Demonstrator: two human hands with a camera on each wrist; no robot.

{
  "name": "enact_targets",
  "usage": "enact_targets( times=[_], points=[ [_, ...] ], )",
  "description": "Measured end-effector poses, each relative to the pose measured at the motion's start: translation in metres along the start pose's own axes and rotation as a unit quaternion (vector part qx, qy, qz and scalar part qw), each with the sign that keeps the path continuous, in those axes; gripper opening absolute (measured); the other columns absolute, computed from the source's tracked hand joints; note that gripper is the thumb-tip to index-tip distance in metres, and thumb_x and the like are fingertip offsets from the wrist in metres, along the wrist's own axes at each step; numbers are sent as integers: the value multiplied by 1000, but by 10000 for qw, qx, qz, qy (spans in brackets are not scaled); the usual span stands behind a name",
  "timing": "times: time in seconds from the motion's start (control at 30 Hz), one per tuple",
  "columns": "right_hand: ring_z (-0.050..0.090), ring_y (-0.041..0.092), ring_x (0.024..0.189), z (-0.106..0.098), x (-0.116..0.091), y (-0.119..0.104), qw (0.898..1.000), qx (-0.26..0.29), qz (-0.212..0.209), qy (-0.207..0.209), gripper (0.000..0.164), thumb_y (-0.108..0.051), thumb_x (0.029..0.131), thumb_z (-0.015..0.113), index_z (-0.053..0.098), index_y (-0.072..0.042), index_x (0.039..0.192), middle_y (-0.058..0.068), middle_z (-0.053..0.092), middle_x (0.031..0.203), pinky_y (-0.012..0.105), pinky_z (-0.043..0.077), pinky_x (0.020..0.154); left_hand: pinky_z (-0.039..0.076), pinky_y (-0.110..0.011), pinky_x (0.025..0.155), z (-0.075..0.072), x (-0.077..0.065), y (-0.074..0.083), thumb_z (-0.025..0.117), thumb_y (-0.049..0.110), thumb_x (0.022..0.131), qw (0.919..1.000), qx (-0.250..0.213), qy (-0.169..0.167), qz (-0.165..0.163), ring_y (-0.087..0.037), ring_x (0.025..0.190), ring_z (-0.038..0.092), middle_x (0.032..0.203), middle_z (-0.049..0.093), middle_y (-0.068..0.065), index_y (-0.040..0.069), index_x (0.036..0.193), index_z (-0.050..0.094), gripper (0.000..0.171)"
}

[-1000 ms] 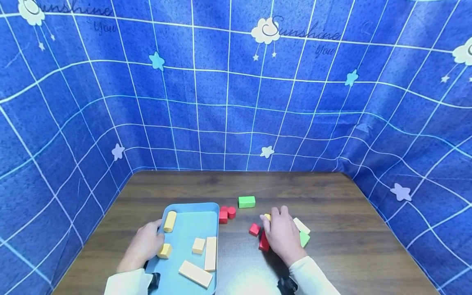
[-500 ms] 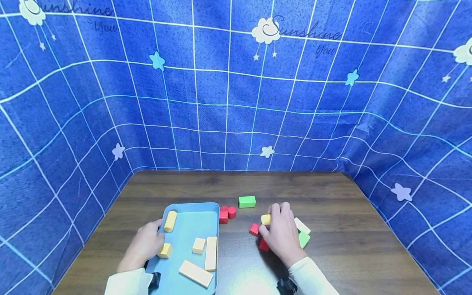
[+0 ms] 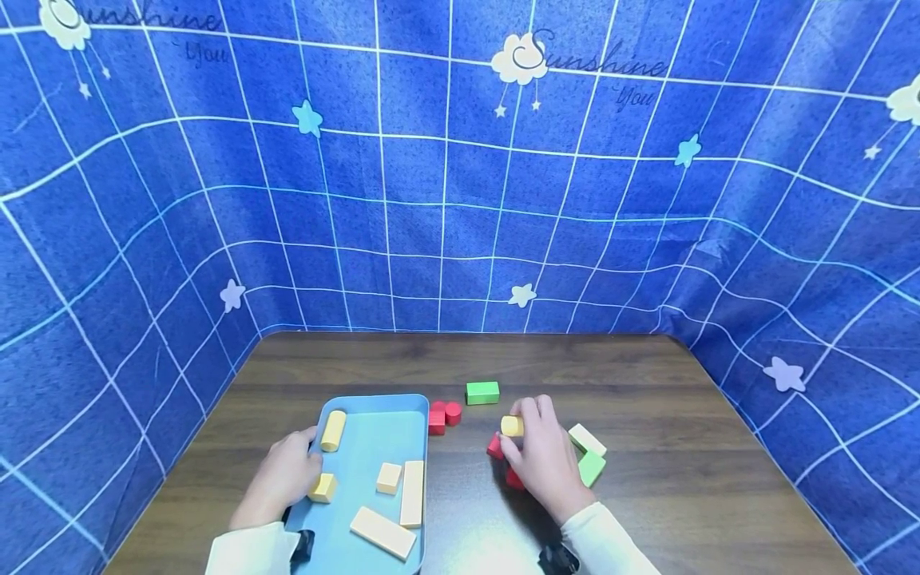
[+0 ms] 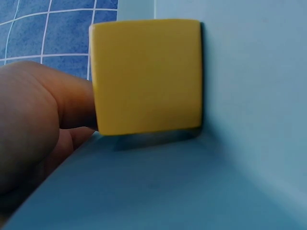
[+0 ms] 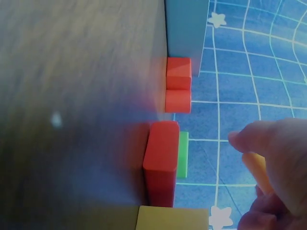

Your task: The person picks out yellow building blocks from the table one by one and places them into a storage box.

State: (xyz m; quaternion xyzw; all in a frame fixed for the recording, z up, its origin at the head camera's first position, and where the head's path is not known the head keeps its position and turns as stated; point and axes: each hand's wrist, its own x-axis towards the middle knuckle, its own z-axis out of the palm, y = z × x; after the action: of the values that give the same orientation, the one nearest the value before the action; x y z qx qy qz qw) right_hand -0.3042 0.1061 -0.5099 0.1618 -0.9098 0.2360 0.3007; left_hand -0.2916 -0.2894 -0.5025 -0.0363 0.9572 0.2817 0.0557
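Observation:
My left hand (image 3: 282,473) holds the left side of a light blue tray (image 3: 368,439), its thumb over the rim. Beside that thumb, inside the tray, sits a yellow block (image 3: 323,488), which fills the middle of the left wrist view. My right hand (image 3: 548,457) pinches another yellow block (image 3: 512,426) between thumb and fingers, raised above the table in the right wrist view. Below this hand lie a red cube (image 3: 494,446) and a partly hidden red block (image 3: 514,478). At the bottom of the right wrist view a further yellow block (image 5: 172,219) shows.
In the tray lie a yellow cylinder (image 3: 333,431), a small cream block (image 3: 389,478) and two long cream blocks. Red pieces (image 3: 444,415) stand against the tray's right side. A green block (image 3: 482,393) lies farther back; a cream block (image 3: 587,439) and green block (image 3: 592,469) lie right.
My right hand has moved slightly left and up, bringing the yellow block with it from beside the red cube. The left hand and tray keep their place.

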Motion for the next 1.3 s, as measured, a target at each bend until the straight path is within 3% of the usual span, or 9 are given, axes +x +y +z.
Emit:
enact_targets(
  times=[0.17, 0.4, 0.8, 1.3],
  points=[
    [46, 10, 61, 0, 2, -4, 9992, 311, -191, 131, 43, -21, 69, 78, 54, -17, 105, 0, 44, 102, 30, 45, 50, 43, -39, 64, 1, 1, -1, 43, 8, 92, 10000, -64, -44, -49, -20, 69, 50, 134, 41, -32, -9, 140, 31, 52],
    [48, 10, 71, 2, 1, -12, 9969, 604, -380, 344, 45, -19, 64, 78, 59, -18, 105, 2, 45, 108, 30, 48, 52, 44, -42, 68, 0, 2, -2, 43, 8, 92, 10000, -38, -48, -21, -21, 74, 51, 134, 40, -33, -10, 140, 30, 52],
    [52, 12, 90, 5, -3, -26, 9906, 984, -912, 262, 48, -11, 74, 64, 59, -15, 121, 7, 45, 116, 35, 53, 70, 44, -46, 74, -2, 1, 1, 43, 8, 93, 10000, -18, -69, -48, -30, 91, 51, 136, 38, -34, -10, 140, 31, 52],
    [50, 2, 80, 10, -6, -37, 9837, 1256, -1265, 236, 45, -9, 75, 67, 62, -17, 119, -2, 51, 115, 21, 50, 64, 45, -42, 72, -1, 1, 3, 43, 8, 93, 9997, -80, -170, -155, -26, 87, 53, 136, 39, -33, -9, 141, 30, 52]
  ],
)
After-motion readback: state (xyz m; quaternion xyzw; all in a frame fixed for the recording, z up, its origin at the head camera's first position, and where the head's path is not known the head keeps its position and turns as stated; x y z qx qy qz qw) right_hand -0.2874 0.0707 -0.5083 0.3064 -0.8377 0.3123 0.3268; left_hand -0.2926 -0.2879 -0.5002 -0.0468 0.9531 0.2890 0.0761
